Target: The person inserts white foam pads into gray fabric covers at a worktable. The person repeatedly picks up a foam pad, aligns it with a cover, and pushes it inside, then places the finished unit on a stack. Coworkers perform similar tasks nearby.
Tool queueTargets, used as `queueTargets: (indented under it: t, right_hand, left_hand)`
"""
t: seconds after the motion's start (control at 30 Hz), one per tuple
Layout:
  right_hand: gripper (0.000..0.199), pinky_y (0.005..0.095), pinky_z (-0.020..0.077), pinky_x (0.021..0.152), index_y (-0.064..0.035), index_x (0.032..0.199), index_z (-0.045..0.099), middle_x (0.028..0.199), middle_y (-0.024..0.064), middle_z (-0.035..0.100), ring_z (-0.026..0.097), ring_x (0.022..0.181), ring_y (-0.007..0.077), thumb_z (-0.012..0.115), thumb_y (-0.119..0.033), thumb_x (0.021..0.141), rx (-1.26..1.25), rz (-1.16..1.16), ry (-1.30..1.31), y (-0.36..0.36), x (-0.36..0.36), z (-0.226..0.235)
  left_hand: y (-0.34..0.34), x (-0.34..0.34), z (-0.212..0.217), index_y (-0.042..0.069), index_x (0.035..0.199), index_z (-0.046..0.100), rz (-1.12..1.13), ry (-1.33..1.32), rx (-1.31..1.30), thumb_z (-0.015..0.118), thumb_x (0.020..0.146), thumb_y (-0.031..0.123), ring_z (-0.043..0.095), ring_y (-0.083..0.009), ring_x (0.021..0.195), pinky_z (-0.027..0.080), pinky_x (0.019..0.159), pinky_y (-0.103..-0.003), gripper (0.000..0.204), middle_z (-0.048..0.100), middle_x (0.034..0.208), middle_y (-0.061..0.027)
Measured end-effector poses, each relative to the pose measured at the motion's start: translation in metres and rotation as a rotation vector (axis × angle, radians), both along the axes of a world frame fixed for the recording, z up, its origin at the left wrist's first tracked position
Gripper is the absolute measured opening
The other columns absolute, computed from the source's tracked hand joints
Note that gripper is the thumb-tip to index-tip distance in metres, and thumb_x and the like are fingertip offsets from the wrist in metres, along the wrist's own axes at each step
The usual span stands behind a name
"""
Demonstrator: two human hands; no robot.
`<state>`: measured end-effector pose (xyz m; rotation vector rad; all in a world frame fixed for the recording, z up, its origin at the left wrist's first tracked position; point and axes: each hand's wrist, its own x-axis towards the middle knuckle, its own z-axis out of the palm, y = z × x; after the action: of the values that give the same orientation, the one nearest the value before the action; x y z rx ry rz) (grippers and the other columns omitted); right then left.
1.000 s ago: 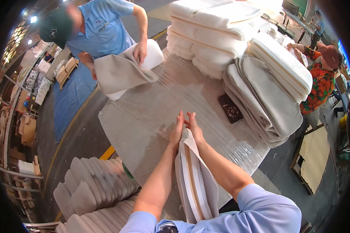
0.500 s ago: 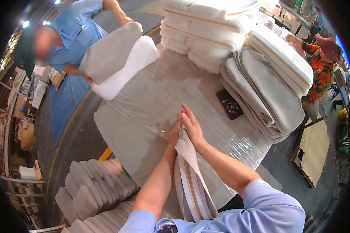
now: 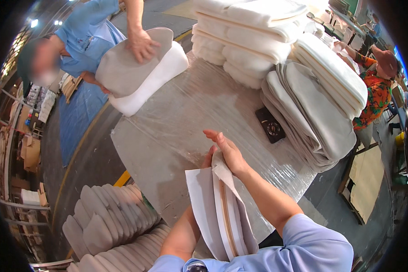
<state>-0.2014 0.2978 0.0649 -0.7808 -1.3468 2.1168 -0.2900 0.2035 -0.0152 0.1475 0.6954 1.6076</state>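
Observation:
A grey fabric cover with a brown zipper strip [image 3: 225, 213] and a white inner face stands folded in front of my body, its lower end near my waist. My right hand [image 3: 230, 154] presses against the right side of its top end, fingers stretched forward and close together. On the other side is my left hand [image 3: 208, 157], mostly hidden behind the cover, with only some fingers showing. The top of the cover is pinched between the two hands. Under them lies a table [image 3: 158, 145] wrapped in clear plastic film.
Folded grey covers [image 3: 310, 109] and white padding [image 3: 249, 36] are stacked at the table's far right. A dark flat box [image 3: 270, 124] lies beside them. More grey pieces [image 3: 109, 217] are piled at lower left. A co-worker [image 3: 88, 41] handles a grey-and-white cushion piece [image 3: 136, 68] at far left.
The cover's left flap has swung out leftward, showing its white face and hiding much of my left hand and forearm. The co-worker's hand has come down onto the grey cushion piece.

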Motion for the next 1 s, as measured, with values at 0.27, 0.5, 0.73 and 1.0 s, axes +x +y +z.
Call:
queueTargets:
  t: [0.27,0.5,0.73,1.0]
  right_hand:
    - [0.094,0.0395,0.0588,0.083,-0.0026,0.133,0.066,0.098,0.0106,0.070,0.071,0.086,0.0229,0.022,-0.080,0.104,-0.290,0.026,0.256,0.009,0.006,-0.032]
    - [0.089,0.0361,0.0570,0.086,0.0024,0.121,0.069,0.100,0.0112,0.072,0.071,0.090,0.0197,0.034,-0.077,0.105,0.063,0.098,0.211,-0.002,0.008,-0.033]
    - [0.046,0.0399,0.0508,0.100,-0.0069,0.120,0.071,0.121,0.0113,0.070,0.065,0.116,0.0267,0.075,-0.047,0.098,0.351,0.156,0.029,-0.029,0.012,0.016]
    - [0.028,0.0437,0.0519,0.101,-0.0068,0.118,0.071,0.133,0.0155,0.066,0.064,0.121,0.0308,0.069,-0.031,0.103,0.532,0.103,0.023,-0.044,0.009,0.027]
  left_hand:
    - [-0.006,0.006,0.004,0.016,0.159,0.048,0.029,-0.049,-0.029,0.055,0.110,0.055,0.052,-0.0183,0.136,0.044,0.116,-0.037,0.063,0.055,0.148,-0.0054]
    - [-0.010,0.009,0.009,0.016,0.158,0.048,0.045,-0.093,-0.038,0.056,0.109,0.056,0.054,-0.0173,0.133,0.045,0.113,-0.036,0.064,0.056,0.145,-0.0049]
    - [-0.024,0.007,0.011,0.015,0.158,0.048,0.068,-0.125,-0.052,0.056,0.109,0.057,0.055,-0.0162,0.129,0.046,0.111,-0.035,0.065,0.058,0.141,-0.0044]
    - [-0.032,0.003,0.011,0.014,0.157,0.049,0.084,-0.155,-0.047,0.056,0.108,0.059,0.056,-0.0150,0.125,0.048,0.108,-0.034,0.067,0.059,0.136,-0.0039]
